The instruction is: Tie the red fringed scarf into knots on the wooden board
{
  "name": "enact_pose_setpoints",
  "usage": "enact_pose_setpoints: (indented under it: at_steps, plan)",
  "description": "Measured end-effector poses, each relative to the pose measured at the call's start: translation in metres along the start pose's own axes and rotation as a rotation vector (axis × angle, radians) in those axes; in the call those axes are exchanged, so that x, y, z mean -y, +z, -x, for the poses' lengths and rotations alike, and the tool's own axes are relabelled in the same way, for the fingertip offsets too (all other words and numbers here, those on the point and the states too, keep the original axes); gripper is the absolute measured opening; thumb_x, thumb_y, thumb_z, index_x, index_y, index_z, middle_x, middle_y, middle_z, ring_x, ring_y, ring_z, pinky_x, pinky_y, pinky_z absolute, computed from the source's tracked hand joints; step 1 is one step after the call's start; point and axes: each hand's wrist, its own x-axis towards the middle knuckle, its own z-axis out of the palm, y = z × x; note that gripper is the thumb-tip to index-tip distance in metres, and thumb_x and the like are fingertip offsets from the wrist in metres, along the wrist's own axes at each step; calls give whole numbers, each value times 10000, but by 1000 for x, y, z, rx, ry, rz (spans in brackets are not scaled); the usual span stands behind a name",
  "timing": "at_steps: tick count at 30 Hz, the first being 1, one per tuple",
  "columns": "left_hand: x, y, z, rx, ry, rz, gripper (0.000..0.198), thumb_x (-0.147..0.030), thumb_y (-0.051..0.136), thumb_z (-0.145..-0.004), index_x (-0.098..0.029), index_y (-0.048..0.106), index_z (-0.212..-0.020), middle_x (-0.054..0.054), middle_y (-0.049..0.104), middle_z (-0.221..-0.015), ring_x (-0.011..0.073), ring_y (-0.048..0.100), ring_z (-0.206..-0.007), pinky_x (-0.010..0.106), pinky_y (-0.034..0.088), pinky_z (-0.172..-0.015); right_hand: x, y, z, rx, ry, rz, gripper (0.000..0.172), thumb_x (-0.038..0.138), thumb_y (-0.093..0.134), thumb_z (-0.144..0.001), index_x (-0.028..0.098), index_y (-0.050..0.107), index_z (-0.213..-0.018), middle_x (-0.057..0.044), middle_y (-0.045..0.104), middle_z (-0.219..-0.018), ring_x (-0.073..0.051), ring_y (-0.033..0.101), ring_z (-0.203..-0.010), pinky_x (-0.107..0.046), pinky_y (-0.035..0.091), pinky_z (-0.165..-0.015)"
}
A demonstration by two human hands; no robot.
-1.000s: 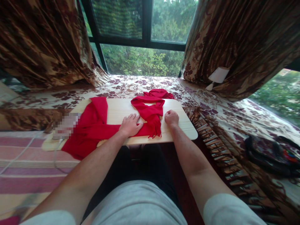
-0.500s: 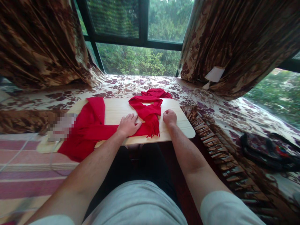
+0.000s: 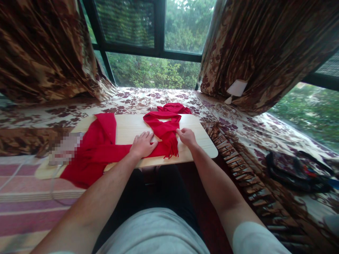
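A long red scarf point(image 3: 116, 152) runs across a pale wooden table point(image 3: 129, 127). Its left part lies wide and bunched, hanging over the near edge. Toward the right it forms a crossed loop, with a fringed end point(image 3: 171, 148) pointing at me. My left hand point(image 3: 143, 144) rests flat on the scarf's near strip, fingers spread. At the loop's right edge, my right hand point(image 3: 186, 137) is closed in a pinch on the red cloth; its fingertips are partly hidden.
More red cloth point(image 3: 173, 107) lies beyond the table's far edge on the flowered cover point(image 3: 135, 97). A pixelated object point(image 3: 65, 150) sits at the table's left end, a cable near it. A small lamp point(image 3: 237, 88) and a dark bag point(image 3: 291, 173) are to the right.
My right hand has moved left from bare tabletop to the scarf's edge, its fist turning into a pinch. The left hand stays on the cloth. The view has shifted slightly.
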Motion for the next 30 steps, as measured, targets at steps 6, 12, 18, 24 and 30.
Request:
enact_pose_setpoints:
  at_steps: [6,12,18,24,30]
  plan:
    - [1,2,0,-10,8,3,691,-592,315,-965,-194,415,-1521,111,358,-1616,300,291,-1491,522,215,-1197,30,-1,17,269,-48,108,454,623,647,-748,182,687,-650,-60,664,-654,-165,571,-617,-265,349,-563]
    - [3,6,-1,-18,-4,2,679,-590,331,-960,-217,423,-1518,107,363,-1614,295,294,-1490,502,216,-1200,38,6,15,284,4,-244,108,273,650,-659,167,642,-679,-9,618,-620,-134,543,-579,-230,369,-523]
    - [1,3,-1,-16,-17,34,671,-585,353,-953,-231,425,-1519,100,367,-1612,290,291,-1493,505,207,-1207,44,5,15,323,243,-1045,145,93,505,-558,186,516,-669,51,485,-472,-101,464,-450,-240,483,-507]
    - [1,4,0,-24,-11,34,675,-587,338,-953,-221,433,-1512,101,365,-1614,288,299,-1489,521,212,-1205,54,-9,13,237,422,-1134,168,43,528,-628,191,492,-701,85,408,-427,-64,353,-383,-205,455,-410]
    - [1,2,0,-12,-14,37,670,-587,348,-949,-232,433,-1511,101,357,-1618,287,292,-1494,523,206,-1207,57,-17,8,300,370,-1094,97,145,630,-705,170,537,-721,42,519,-497,-61,396,-363,-178,274,-312]
